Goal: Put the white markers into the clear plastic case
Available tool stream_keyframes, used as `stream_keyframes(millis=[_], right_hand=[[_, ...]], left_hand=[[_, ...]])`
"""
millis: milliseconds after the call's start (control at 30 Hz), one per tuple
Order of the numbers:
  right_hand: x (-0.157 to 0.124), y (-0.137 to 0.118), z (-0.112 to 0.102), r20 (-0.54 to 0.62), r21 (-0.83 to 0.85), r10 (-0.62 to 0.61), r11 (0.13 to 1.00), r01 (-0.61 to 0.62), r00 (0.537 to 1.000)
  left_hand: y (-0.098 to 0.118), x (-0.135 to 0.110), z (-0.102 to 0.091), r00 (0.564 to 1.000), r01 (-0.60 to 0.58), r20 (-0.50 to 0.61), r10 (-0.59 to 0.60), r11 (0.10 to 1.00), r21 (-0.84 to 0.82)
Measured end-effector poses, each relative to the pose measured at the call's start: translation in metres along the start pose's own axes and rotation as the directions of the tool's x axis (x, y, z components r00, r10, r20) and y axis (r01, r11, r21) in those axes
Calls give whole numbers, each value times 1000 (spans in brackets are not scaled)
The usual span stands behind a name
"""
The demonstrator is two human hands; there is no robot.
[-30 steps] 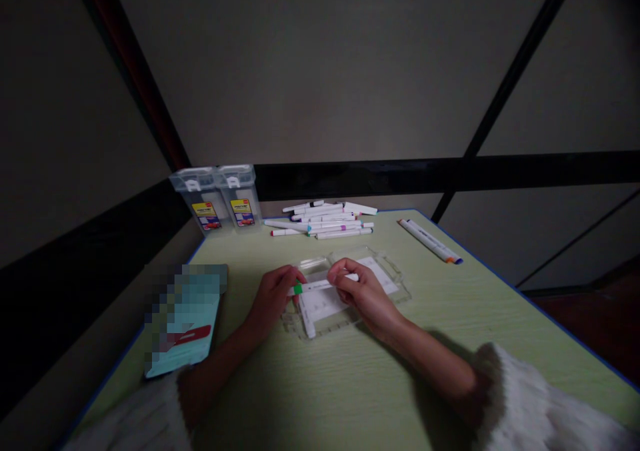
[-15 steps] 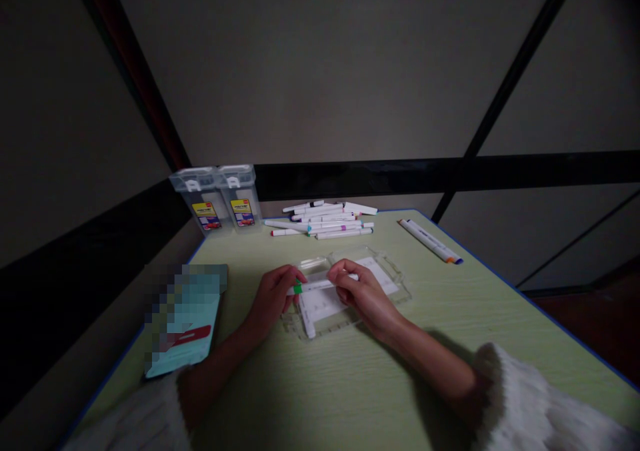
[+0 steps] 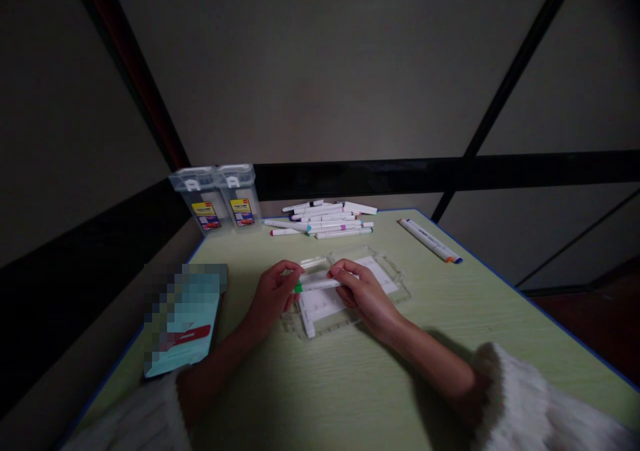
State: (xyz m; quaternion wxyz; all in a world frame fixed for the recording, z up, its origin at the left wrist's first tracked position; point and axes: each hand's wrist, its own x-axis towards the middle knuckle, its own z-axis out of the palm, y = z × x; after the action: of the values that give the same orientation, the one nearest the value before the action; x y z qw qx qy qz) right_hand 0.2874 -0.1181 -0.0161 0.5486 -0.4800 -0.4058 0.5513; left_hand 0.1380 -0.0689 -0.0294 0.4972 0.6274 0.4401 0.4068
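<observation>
Your left hand [image 3: 273, 299] and right hand [image 3: 364, 296] pinch one slim marker [image 3: 319, 283] above one clear plastic case [image 3: 334, 324], two boxy tubs [image 3: 244, 194] standing behind.

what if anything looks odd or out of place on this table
Nothing visible looks spilled or damaged. The marker heap lies jumbled at the back, with two markers apart at right. Oddest, blocky pixels hide part of the turquoise item at left, leaving its condition unclear.

2 hands [image 3: 367, 298] pinch; forearms [image 3: 434, 359] angle inward.
</observation>
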Motion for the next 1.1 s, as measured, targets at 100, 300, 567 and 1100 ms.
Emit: stream_keyframes(millis=[100, 300, 567, 1100], right_hand=[[0, 0, 0, 5, 6, -5, 1000, 5, 1000], [0, 1, 0, -2, -19, -13, 1000, 13, 1000], [0, 0, 1, -14, -27, -30, 999, 30, 999], [-2, -2, 1, -17, -62, -32, 998, 30, 999]], left_hand=[[1, -1, 1, 1000, 2, -3, -2, 1000, 2], [4, -1, 2, 1000, -6, -17, 6, 1000, -20], [4, -1, 2, 1000, -10, -9, 10, 1000, -7], [2, -1, 0, 1000, -20, 10, 20, 1000, -12]])
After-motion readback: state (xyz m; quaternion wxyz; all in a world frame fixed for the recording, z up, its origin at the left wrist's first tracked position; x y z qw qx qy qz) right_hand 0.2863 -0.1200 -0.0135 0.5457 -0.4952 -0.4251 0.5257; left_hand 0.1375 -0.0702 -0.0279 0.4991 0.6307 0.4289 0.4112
